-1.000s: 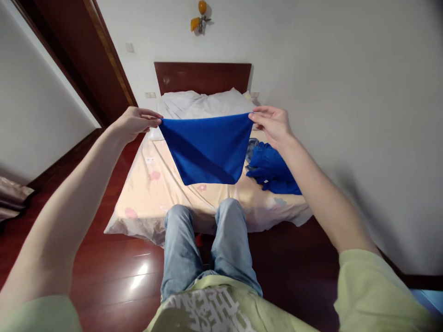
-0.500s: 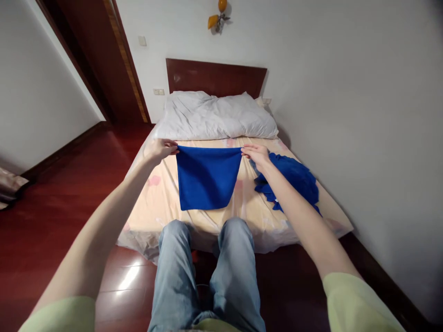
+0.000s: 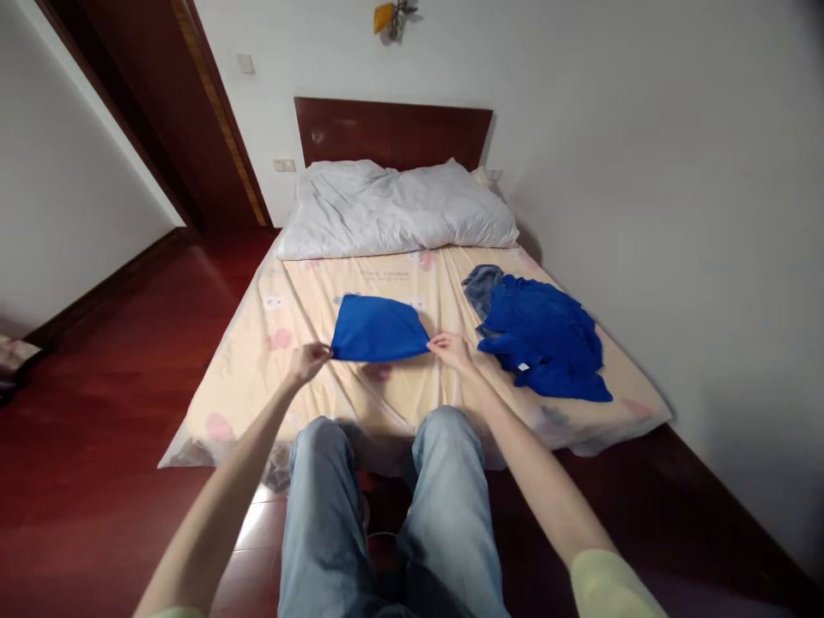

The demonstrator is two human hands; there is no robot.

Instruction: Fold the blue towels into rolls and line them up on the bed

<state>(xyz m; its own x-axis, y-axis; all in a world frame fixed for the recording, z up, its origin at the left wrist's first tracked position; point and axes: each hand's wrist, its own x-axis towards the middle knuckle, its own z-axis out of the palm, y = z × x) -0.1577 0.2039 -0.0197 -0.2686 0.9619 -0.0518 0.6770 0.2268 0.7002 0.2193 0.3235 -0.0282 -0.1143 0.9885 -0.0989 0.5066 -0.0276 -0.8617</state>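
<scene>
A folded blue cloth (image 3: 378,329) lies flat on the cream bed sheet (image 3: 309,300), its far edge rounded. My left hand (image 3: 309,359) pinches its near left corner. My right hand (image 3: 451,349) pinches its near right corner. Both hands rest low on the mattress, fingers closed on the fabric. My jeans-clad legs (image 3: 386,515) stand against the foot of the bed.
A heap of blue garments (image 3: 544,339) with a grey piece lies on the bed's right side. A white pillow or duvet (image 3: 399,209) lies against the dark wooden headboard (image 3: 392,129). Red wooden floor is at the left, a white wall at the right.
The blue cloth went from hanging in the air between my raised hands down onto the sheet, where it now lies flat. Both hands kept hold of its corners.
</scene>
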